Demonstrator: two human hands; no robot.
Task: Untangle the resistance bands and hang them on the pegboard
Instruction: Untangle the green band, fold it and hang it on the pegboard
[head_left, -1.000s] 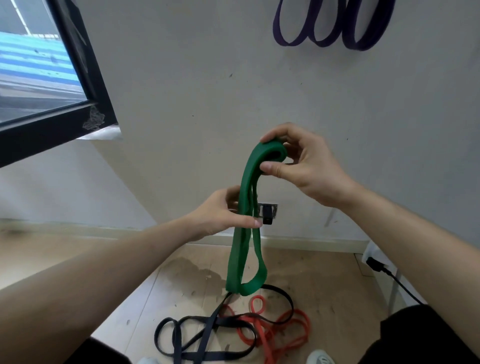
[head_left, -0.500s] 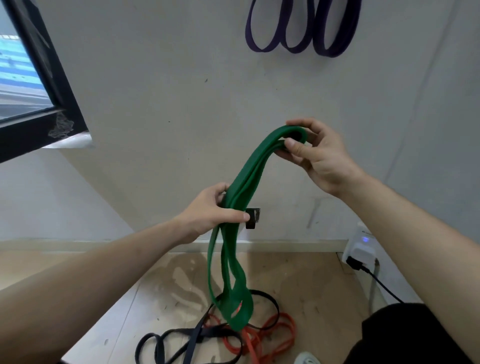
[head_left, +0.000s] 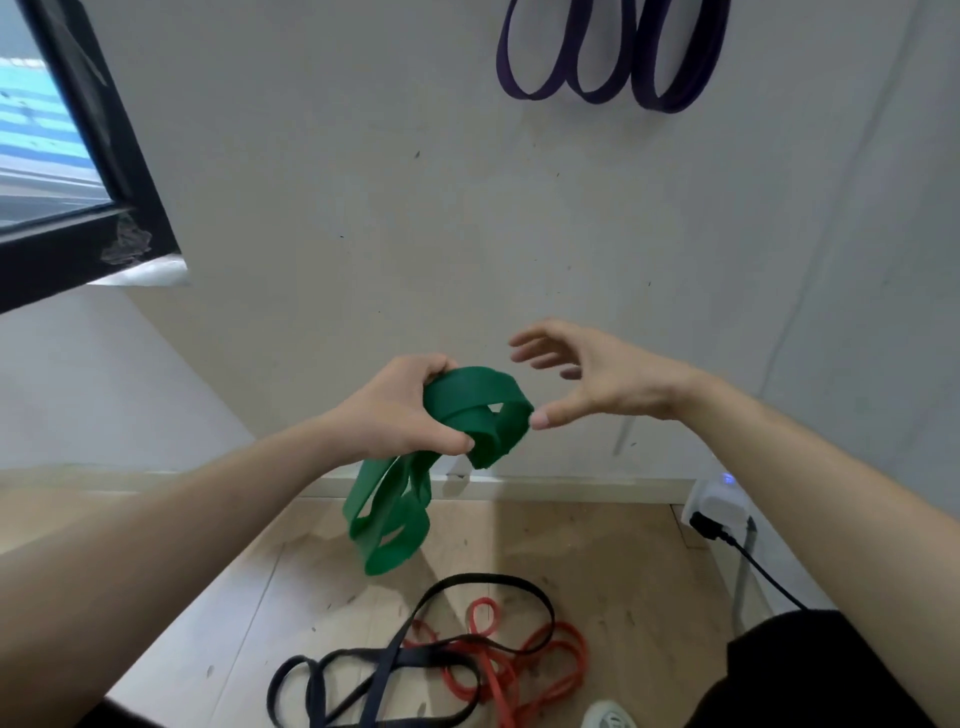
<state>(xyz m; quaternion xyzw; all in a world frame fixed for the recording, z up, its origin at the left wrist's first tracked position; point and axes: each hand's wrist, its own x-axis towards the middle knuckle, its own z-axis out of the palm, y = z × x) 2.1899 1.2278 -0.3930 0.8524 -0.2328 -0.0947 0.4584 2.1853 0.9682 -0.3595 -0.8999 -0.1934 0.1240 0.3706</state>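
Left hand (head_left: 410, 410) has the wide green rubber resistance band (head_left: 457, 415) bunched in a closed fist, coils looping out at three o'clock of the knuckles and more loops dangling toward six. Right hand (head_left: 597, 379) is spread, fingers apart, thumb tip just beside the green coil; contact I cannot tell. Down at six o'clock on the pale wooden floor (head_left: 623, 561), a thin black rubber band (head_left: 415, 623) lies tangled with a thin red rubber band (head_left: 519, 670). Up at one o'clock, purple band loops (head_left: 613, 67) hang on the grey wall (head_left: 363, 156).
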